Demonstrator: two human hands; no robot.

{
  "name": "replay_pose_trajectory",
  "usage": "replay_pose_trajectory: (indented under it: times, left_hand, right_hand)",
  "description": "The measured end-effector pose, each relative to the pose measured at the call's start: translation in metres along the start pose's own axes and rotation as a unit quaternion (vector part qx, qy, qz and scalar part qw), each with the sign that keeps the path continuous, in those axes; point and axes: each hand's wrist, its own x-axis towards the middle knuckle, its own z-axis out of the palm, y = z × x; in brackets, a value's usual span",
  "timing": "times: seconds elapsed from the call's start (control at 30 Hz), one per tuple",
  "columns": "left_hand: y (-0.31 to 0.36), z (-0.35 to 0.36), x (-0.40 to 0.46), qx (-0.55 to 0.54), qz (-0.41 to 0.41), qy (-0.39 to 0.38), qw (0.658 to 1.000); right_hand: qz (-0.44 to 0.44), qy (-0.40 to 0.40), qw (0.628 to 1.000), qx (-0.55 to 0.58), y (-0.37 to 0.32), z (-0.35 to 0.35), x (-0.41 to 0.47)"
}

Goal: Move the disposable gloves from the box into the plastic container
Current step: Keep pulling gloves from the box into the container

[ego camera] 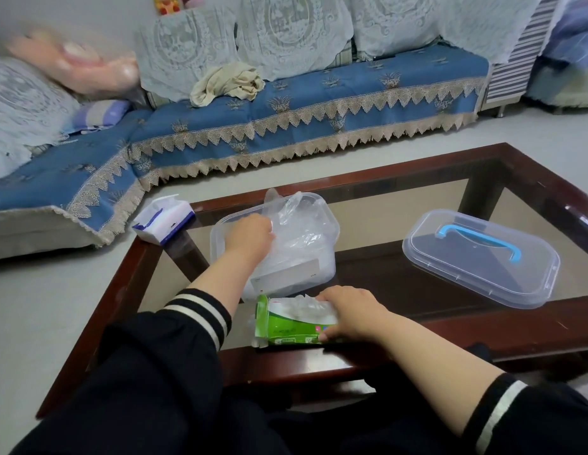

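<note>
Both hands forward, left [250, 236] reaching further with fingers curled, right [348, 311] curled, palm down

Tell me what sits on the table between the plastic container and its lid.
Nothing: between the plastic container and the lid, the head view shows only bare glass tabletop.

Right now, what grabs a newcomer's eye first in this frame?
The left hand pushing clear disposable gloves into the open plastic container at table centre. Nearer, the right hand grips the green glove box. The container's lid, blue-handled, lies to the right.
</note>
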Motion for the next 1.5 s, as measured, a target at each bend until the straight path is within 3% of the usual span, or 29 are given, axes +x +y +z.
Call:
replay_pose_trajectory:
  times: [0.17, 0.37, 0.47, 0.57, 0.7, 0.87, 1.07, 1.33, 1.5]
  left_hand:
    - [-0.001, 0.016, 0.016, 0.046, -0.014, -0.175, 0.983]
    - [0.006, 0.014, 0.026, 0.044, -0.013, -0.215, 0.976]
    - [0.010, -0.003, 0.029, -0.088, -0.069, -0.218, 0.969]
    - [0.010, -0.032, 0.021, -0.255, -0.129, -0.278, 0.917]
    - [-0.003, -0.052, 0.003, -0.303, -0.111, -0.235, 0.917]
    - [-0.017, -0.042, -0.014, -0.254, -0.026, -0.190, 0.948]
    - [-0.012, -0.042, -0.013, -0.042, 0.059, -0.176, 0.982]
    - [-0.006, -0.076, -0.027, 0.044, 0.085, -0.126, 0.987]
    - [-0.016, -0.080, -0.053, 0.051, 0.052, -0.145, 0.987]
  right_hand:
    - [0.004, -0.002, 1.000, 0.009, -0.001, 0.000, -0.001]
    - [0.004, 0.000, 1.000, 0.010, -0.001, 0.002, -0.003]
    - [0.001, -0.004, 1.000, 0.012, -0.001, 0.002, -0.003]
    - [-0.004, -0.004, 1.000, 0.016, -0.001, 0.003, -0.002]
    - [-0.010, 0.013, 0.998, 0.057, -0.007, 0.001, -0.003]
    - [-0.033, 0.082, 0.980, 0.177, -0.021, 0.000, -0.001]
    - [-0.020, 0.088, 0.982, 0.163, -0.029, 0.002, 0.001]
    - [-0.008, 0.106, 0.984, 0.141, -0.030, 0.001, 0.003]
    - [-0.010, 0.100, 0.986, 0.136, -0.030, 0.002, 0.003]
